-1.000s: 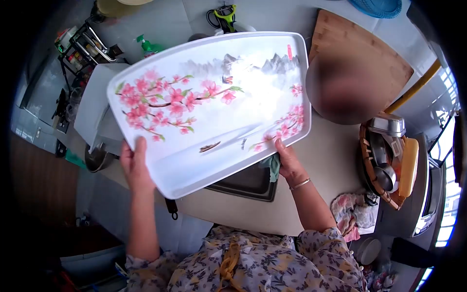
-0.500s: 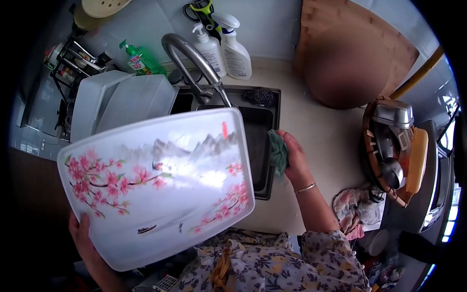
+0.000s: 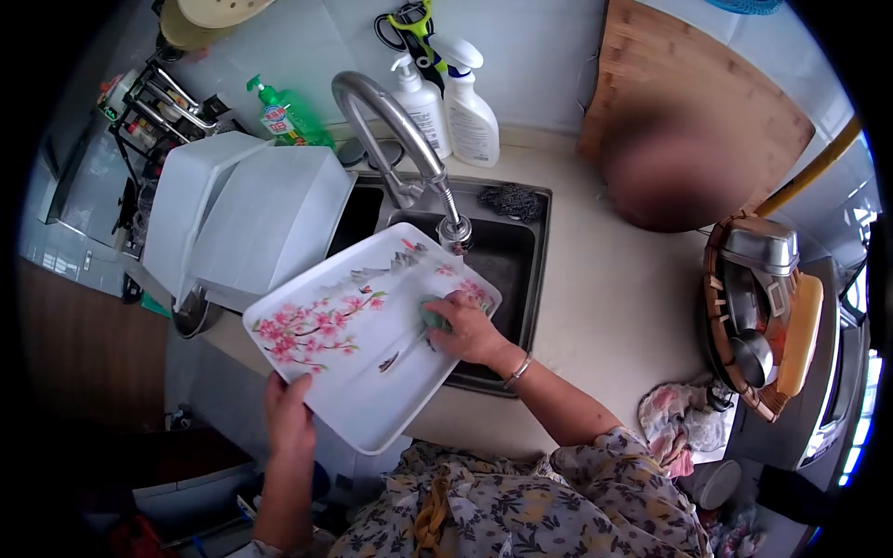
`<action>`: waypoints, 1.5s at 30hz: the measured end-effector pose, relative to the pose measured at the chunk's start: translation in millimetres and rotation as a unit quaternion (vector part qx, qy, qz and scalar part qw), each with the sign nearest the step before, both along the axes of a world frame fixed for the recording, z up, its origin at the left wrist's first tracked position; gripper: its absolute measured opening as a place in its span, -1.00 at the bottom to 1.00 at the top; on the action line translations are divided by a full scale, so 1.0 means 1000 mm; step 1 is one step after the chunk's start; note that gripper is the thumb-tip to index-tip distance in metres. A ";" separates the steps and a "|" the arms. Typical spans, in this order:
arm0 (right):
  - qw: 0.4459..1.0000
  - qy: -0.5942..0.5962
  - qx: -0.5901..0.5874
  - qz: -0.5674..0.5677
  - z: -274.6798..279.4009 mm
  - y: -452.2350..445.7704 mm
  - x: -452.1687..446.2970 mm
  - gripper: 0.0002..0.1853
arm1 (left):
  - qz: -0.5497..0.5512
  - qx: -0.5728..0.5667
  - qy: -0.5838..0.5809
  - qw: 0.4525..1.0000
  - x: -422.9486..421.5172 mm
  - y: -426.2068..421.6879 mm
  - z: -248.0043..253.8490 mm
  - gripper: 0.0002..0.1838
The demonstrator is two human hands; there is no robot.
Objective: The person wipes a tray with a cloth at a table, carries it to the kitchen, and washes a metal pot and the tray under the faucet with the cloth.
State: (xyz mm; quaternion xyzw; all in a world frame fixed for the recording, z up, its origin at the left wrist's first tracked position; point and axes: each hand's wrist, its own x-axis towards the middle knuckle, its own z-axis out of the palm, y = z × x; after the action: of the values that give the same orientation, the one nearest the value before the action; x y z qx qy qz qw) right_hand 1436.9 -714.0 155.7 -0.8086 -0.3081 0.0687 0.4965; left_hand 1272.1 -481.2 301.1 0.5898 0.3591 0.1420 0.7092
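A white tray [image 3: 372,409] printed with pink blossoms and grey mountains is tilted over the front left of the sink. My left hand [image 3: 290,409] grips its lower left edge, thumb on the printed face and the other fingers underneath. My right hand [image 3: 470,330] presses a bunched green cloth [image 3: 434,316] against the tray's printed face, right of its middle. The fingers are closed round the cloth and hide most of it. Just beyond the tray's far corner hangs the faucet's spray head [image 3: 454,232].
Behind the tray is the dark sink [image 3: 530,279] with a black scrubber [image 3: 512,200]. White bins [image 3: 270,219] stand to the left. Bottles [image 3: 470,121] line the wall by the faucet [image 3: 372,93]. A basket of metal ware [image 3: 716,325] and a crumpled rag [image 3: 684,423] lie right.
The tray has dropped lower and farther from the camera, now over the sink. My right hand has moved left with the green cloth, from beside the sink onto the tray's face.
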 end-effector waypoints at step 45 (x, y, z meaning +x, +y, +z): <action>0.954 -0.130 -0.261 0.068 -0.118 0.128 0.122 -0.57 | -0.319 0.678 -0.030 0.661 0.012 -0.015 -0.074 -0.53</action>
State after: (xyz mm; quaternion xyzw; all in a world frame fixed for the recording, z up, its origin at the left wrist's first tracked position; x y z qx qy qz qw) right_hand 1558.4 -585.7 37.5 -0.8891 -0.3954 0.0743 0.2184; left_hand 1284.0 -496.0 227.6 0.9813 -0.0683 0.1291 0.1252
